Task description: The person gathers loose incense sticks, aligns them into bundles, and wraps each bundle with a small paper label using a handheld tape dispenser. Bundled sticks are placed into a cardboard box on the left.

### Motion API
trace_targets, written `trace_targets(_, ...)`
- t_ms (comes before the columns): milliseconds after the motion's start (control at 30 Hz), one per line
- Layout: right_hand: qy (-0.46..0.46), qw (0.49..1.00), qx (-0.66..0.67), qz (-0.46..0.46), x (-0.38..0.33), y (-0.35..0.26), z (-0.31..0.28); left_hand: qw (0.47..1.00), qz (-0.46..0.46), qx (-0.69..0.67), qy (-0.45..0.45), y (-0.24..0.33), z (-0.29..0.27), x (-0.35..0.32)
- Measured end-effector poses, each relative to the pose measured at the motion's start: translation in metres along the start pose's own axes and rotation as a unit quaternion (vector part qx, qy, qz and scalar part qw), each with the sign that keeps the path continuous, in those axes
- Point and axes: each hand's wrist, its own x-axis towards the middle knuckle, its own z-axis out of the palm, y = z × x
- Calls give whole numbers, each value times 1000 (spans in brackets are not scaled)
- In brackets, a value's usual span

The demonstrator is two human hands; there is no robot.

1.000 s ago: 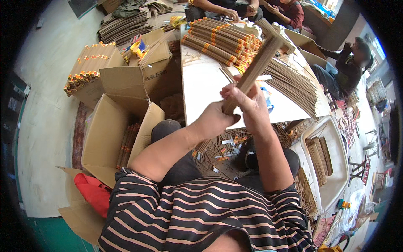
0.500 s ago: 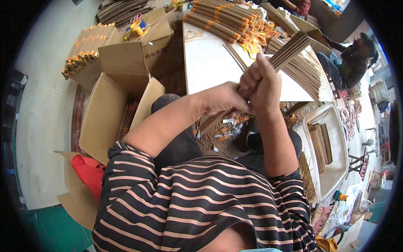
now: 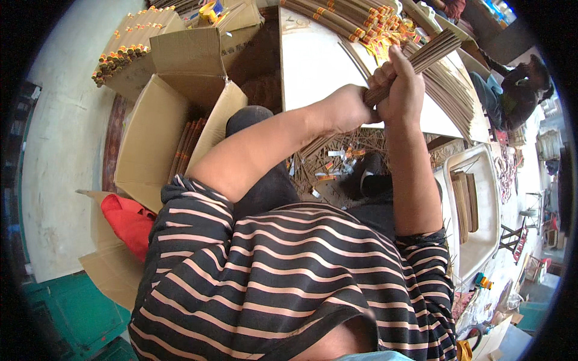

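Observation:
A bundle of thin brown incense sticks [image 3: 438, 49] slants up to the right over the near edge of the white table. My right hand [image 3: 404, 90] is closed round its middle, with the thumb pointing up along it. Just below, my left hand [image 3: 350, 109] wraps the lower part of the same bundle and presses against the right hand. The lower end passes under the left hand and is partly hidden. Beyond my hands, loose incense sticks [image 3: 450, 102] lie fanned on the table [image 3: 313, 66], with yellow-and-red paper labels [image 3: 379, 49] beside them.
Wrapped bundles [image 3: 349, 21] are piled at the table's far side. An open cardboard box [image 3: 141, 141] holding brown bundles stands to my left; another stack [image 3: 129, 45] lies behind it. A white tub [image 3: 490, 210] with sticks is at my right. A person [image 3: 524, 90] sits at far right.
Both hands have moved up and slightly right in the picture with the bundle. The lower end, which stuck out below my left hand, is now mostly hidden. The view has shifted a little.

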Motion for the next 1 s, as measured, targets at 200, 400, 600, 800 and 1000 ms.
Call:
trace_targets(200, -50, 998, 19, 33, 1, -6, -8, 1000, 13, 11, -9, -10, 1, -6)
trace_targets(400, -10, 1000, 4, 25, 10, -25, -14, 994, -49, -64, -77, -28, 7, -15)
trace_targets(600, -58, 995, -41, -63, 64, -75, -40, 993, -25, -88, -73, -50, 7, -4)
trace_targets(800, 5, 924, -382, -38, 145, -70, -126, 961, -80, -265, 13, -54, -33, 28)
trace_targets(1000, -155, 602, -783, -14, 194, -3, -170, 925, -81, -369, 34, -72, -54, 62)
